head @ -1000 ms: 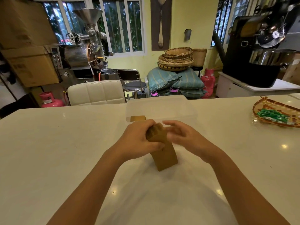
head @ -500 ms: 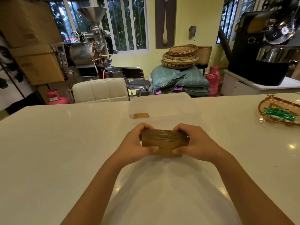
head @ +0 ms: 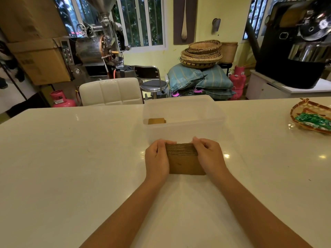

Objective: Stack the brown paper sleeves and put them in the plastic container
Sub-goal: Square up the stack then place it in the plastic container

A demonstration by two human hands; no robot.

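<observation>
Head view: a stack of brown paper sleeves (head: 184,161) stands on edge on the white bench (head: 71,167), just on the person's side of the plastic container (head: 182,129) and close to its near wall. The left hand (head: 157,159) is closed on the stack's left end, fingers curled over the top corner. The right hand (head: 209,156) is closed on the right end in the same manner. The stack's layered edges face upward and its flat brown face is turned toward the person. The container is translucent, open at the top, and rests on the bench. Inside it, by its left wall, lies a separate brown sleeve (head: 156,121). Well to the right of the container, at the bench's edge, sits a woven tray (head: 302,109) holding green packets (head: 312,120).
</observation>
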